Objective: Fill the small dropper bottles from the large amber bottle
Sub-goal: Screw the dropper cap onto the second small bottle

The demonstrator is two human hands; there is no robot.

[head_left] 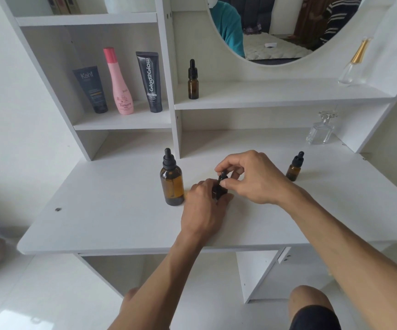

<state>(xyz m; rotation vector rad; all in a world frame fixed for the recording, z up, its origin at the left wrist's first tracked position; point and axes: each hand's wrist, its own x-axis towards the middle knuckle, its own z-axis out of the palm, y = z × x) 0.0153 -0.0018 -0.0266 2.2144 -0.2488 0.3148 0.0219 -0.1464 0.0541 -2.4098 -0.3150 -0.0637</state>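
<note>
Both hands are at the middle of the white dressing table (111,217), and I'm looking straight down on them. My left hand (203,206) is wrapped around the body of a small dropper bottle (219,192) that stands on the tabletop, fingers curled round the glass so that little of it shows. My right hand (252,178) is above it, thumb and fingertips pinched on the black dropper cap (222,176). Whether that cap is tight or loose on the neck I can't tell from here.

Just beside my left hand stands the large amber bottle (171,184), upright, black dropper cap on, no label that I can read. Off to the right, well apart from the hands, a second small amber dropper bottle (294,168) stands capped on the table. A third one (193,80) stands capped on the shelf under the round mirror (287,32).

Now the writing. In the left cubby there are three products in a row: a dark grey tube (92,89) marked "Kahf", a pink bottle (120,83) reading "Tamara", and a black tube (150,82) with "Glad2Glow" running up its side. The smaller print on all three is too fine to read.

At the right, a clear glass perfume bottle (321,129) with a crystal stopper stands on the table, and another clear one with a gold neck (354,65) on the shelf above.
</note>
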